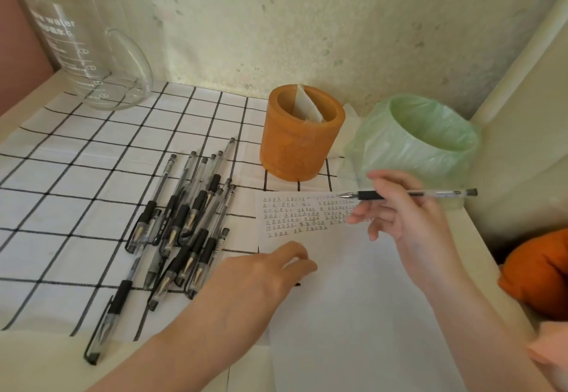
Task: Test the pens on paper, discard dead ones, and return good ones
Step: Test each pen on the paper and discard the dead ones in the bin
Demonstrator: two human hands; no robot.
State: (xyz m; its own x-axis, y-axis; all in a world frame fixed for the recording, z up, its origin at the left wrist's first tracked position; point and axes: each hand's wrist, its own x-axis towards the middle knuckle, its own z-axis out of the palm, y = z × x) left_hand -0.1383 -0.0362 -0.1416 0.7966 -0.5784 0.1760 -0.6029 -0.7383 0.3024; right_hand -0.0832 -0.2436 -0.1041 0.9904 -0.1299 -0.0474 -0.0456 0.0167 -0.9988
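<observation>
Right hand (399, 216) pinches pen (430, 194) over top edge of paper (353, 299); left hand (267, 271) rests on paper, grip indeterminate

A clear pen (430, 193) lies level, pinched in the right hand (408, 222). More pens (184, 222) lie heaped left of the left hand (267, 271). Scribbled paper (353, 284) lies under both.

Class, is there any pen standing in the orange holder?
No, the orange holder holds only a folded white sheet; the pens lie outside it.

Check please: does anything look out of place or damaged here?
Nothing is spilled or broken. The pens lie in an untidy crossed heap on the checked cloth, one stray pen apart in front. The orange holder shows a white card, no pens.
</observation>
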